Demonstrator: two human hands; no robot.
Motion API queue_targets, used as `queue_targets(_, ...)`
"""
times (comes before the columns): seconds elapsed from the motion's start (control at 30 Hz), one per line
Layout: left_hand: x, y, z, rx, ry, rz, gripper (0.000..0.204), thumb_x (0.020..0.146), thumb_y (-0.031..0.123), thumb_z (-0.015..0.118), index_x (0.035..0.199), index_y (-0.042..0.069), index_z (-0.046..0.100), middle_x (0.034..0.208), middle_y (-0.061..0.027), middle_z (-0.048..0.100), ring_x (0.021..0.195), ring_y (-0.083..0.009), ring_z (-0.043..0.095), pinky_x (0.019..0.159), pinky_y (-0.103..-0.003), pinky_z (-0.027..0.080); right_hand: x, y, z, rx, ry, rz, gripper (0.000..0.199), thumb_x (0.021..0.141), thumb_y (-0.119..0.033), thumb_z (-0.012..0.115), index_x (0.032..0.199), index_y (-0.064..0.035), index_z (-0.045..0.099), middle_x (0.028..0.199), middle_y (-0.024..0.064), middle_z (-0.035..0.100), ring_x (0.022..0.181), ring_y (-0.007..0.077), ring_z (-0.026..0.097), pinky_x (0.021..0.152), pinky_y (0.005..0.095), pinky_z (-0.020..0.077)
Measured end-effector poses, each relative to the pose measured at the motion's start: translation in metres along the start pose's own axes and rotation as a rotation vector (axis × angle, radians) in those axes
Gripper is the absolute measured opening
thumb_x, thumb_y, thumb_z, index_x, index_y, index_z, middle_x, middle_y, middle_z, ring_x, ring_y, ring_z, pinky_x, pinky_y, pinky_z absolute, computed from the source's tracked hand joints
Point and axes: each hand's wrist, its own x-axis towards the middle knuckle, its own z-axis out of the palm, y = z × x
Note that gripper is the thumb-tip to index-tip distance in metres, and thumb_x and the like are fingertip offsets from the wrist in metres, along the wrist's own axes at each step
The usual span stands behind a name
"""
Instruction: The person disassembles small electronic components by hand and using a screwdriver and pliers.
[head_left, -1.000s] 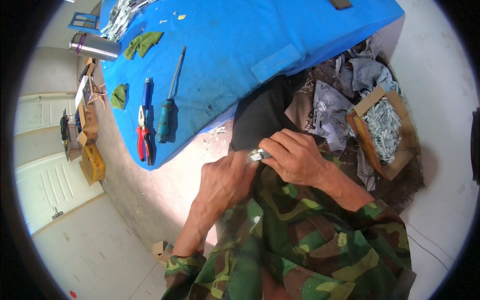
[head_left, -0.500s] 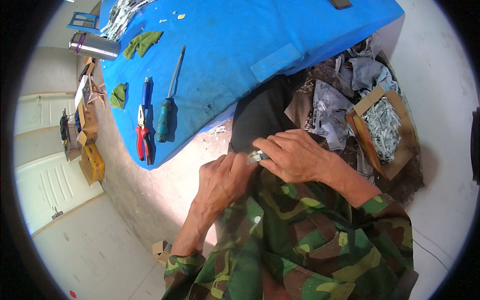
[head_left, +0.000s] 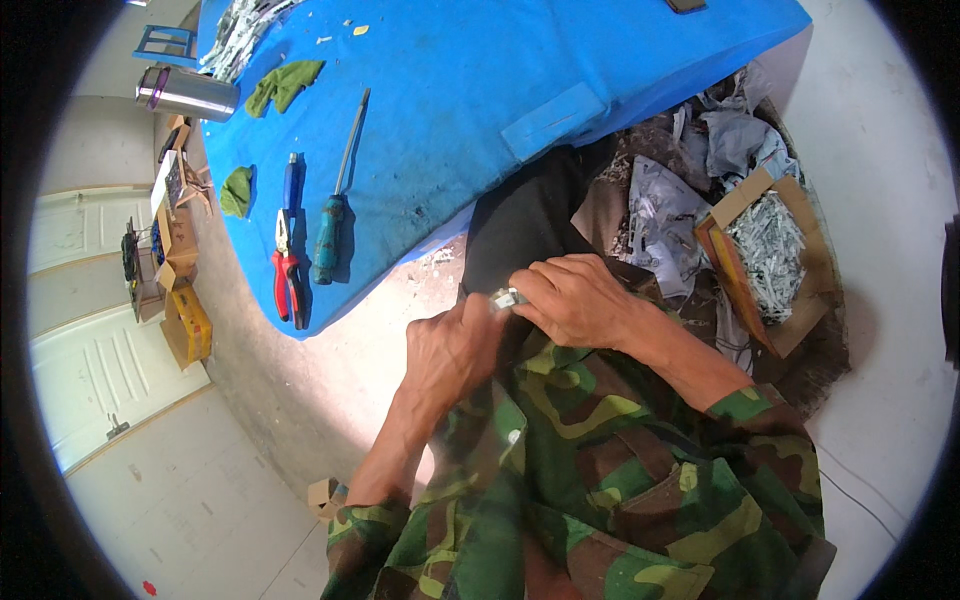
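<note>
A small whitish, partly shiny piece (head_left: 507,298) is pinched between my two hands above my lap; its exact kind is too small to make out. My left hand (head_left: 452,345) is closed, its thumb and fingertips at the piece's left end and slightly blurred. My right hand (head_left: 578,300) grips the other end, with its fingers curled. On the blue-covered table ahead lie red-handled pliers (head_left: 286,275), a blue-handled tool (head_left: 292,185) just beyond them, and a screwdriver (head_left: 329,235) with a teal handle and long shaft.
Two green cloth pieces (head_left: 284,88) and a steel cylinder (head_left: 190,92) are at the table's left, near a heap of whitish strips (head_left: 240,40). To the right, an open carton (head_left: 715,245) holds similar strips, beside grey plastic bags (head_left: 660,225). Boxes (head_left: 185,325) line the left wall.
Both hands have shifted slightly; my right hand's fingers have drawn closer to my left, and less of the small piece shows between them. The tools on the table have not moved.
</note>
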Motion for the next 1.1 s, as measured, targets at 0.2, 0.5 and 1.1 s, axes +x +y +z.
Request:
queue_targets(0.2,0.0,-0.004,0.018,-0.014,0.12,-0.058,0.027,0.1,0.024,0.065,0.086,0.006,0.05,0.066,-0.0151,0.063,0.055,-0.0374,0.064,0.051,-0.047,0.049,0.006,0.009,0.014,0.018,0.027,-0.001,0.024,0.09,-0.019,0.073,0.091,-0.005,0.054,0.078,0.0139,0.063,0.077,0.0373,0.067,0.065,0.0472,0.0513)
queue_targets(0.5,-0.002,-0.009,0.038,0.006,0.167,-0.164,0.029,0.102,0.027,0.063,0.085,0.007,0.05,0.061,-0.0168,0.064,0.051,-0.0387,0.063,0.048,-0.049,0.048,0.01,0.018,0.027,0.006,-0.002,0.013,0.025,0.09,-0.019,0.073,0.089,-0.0053,0.053,0.077,0.0144,0.063,0.075,0.0375,0.067,0.063,0.0478,0.0516)
queue_targets(1.1,-0.002,-0.006,0.076,0.016,0.385,-0.282,0.029,0.103,0.028,0.062,0.084,0.009,0.051,0.053,-0.0179,0.058,0.046,-0.0395,0.061,0.043,-0.048,0.047,0.006,0.012,0.04,-0.095,0.069,0.073,0.023,0.089,-0.019,0.073,0.094,-0.0049,0.055,0.08,0.015,0.066,0.076,0.036,0.07,0.066,0.0456,0.0551)
